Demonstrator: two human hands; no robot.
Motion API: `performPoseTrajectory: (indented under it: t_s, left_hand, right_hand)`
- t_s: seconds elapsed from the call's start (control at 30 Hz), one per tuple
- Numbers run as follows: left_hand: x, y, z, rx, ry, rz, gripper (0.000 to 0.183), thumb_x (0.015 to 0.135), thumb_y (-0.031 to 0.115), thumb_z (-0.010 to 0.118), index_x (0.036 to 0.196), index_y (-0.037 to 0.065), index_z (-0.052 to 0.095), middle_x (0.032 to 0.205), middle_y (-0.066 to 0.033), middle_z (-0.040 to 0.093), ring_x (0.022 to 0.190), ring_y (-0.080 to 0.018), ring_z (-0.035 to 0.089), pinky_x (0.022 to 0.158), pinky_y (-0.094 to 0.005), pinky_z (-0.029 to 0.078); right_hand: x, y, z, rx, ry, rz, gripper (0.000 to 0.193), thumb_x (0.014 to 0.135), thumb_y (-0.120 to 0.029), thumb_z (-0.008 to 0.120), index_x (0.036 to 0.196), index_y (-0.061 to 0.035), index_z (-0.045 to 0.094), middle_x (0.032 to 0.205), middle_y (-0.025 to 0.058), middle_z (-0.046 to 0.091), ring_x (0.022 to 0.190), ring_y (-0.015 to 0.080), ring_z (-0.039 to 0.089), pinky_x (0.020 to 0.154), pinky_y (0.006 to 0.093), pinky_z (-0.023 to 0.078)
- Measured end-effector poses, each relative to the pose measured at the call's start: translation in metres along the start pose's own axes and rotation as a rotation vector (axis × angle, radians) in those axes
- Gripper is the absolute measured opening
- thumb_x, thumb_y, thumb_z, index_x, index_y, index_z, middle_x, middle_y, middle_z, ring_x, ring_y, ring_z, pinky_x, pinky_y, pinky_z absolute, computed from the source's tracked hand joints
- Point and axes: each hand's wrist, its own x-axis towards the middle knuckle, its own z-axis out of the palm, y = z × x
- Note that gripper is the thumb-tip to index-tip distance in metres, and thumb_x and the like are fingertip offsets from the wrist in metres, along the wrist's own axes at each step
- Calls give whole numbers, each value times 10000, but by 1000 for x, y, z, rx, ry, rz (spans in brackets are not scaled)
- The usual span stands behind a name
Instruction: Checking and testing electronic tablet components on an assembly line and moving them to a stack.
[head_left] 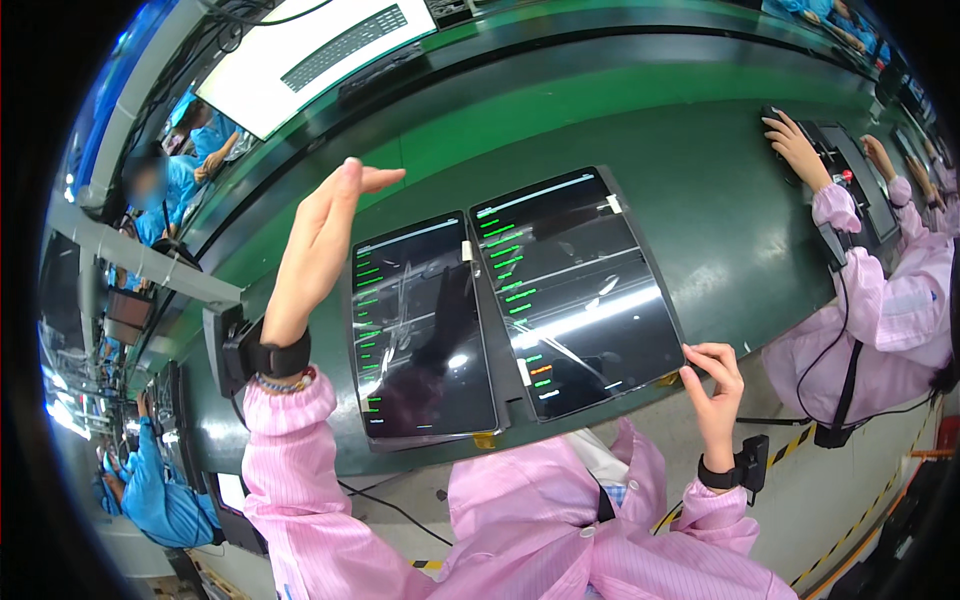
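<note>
Two black tablets lie side by side on the green table, their lit dark screens showing a column of green lines. My left hand [322, 225] is raised by the far left corner of the left tablet [425, 330]. It is open, fingers stretched out, holding nothing. At the near right corner of the right tablet [580, 290], my right hand [717, 383] is closed, with thumb and index finger pinching the tablet's edge. Clear film with glare and small white tabs covers both screens. Each of my wrists wears a black strap with a device.
The green table [720, 250] curves across the view. A co-worker's hand [797, 150] works at a black device on the right. A bright monitor [320, 60] stands beyond the table, and a grey metal post and arm [140, 255] are at left. People in blue sit farther left.
</note>
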Motion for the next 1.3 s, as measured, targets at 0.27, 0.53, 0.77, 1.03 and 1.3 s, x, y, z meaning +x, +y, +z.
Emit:
performPoseTrajectory:
  t_s: [0.27, 0.53, 0.77, 1.03, 1.3]
  left_hand:
    - [2, -41, 25, -22, -129, -58, 571, 1013, 367, 239, 1064, -49, 626, 1094, -141, 631, 1082, -225, 549, 997, -318, 347]
    - [73, -71, 120, -20, -166, -105, 636, 955, 495, 317, 893, -16, 691, 872, -211, 666, 867, -348, 637, 819, -384, 474]
    - [76, -49, 132, 97, -189, -145, 685, 940, 531, 346, 845, -56, 684, 728, -187, 657, 697, -267, 632, 710, -344, 483]
    - [68, -38, 134, 103, -174, -105, 652, 925, 532, 383, 843, -42, 681, 772, -211, 652, 761, -322, 641, 726, -364, 477]
    - [70, -46, 139, -9, -197, -141, 635, 970, 466, 326, 868, -52, 679, 738, -143, 659, 701, -213, 620, 692, -321, 475]
  right_hand:
    - [0, -12, 0, -10, -25, 76, 232, 750, 21, 640, 981, 11, 658, 947, 73, 571, 894, 160, 531, 814, 265, 404]
    - [-14, -15, -2, 76, -19, 191, 277, 793, 30, 598, 1063, 0, 649, 1071, 96, 599, 953, 175, 551, 874, 284, 413]
    - [-14, -5, -10, 29, -180, 98, 460, 766, -71, 618, 1224, -44, 579, 1219, 90, 545, 1115, 220, 466, 973, 325, 349]
    - [-11, 0, -20, 129, -272, 45, 440, 849, -225, 574, 1256, -60, 556, 1216, 93, 534, 1091, 227, 454, 970, 336, 336]
    - [-30, 3, 0, 231, 42, 213, 238, 767, -37, 664, 1004, -23, 639, 922, 66, 612, 748, 129, 545, 690, 240, 432]
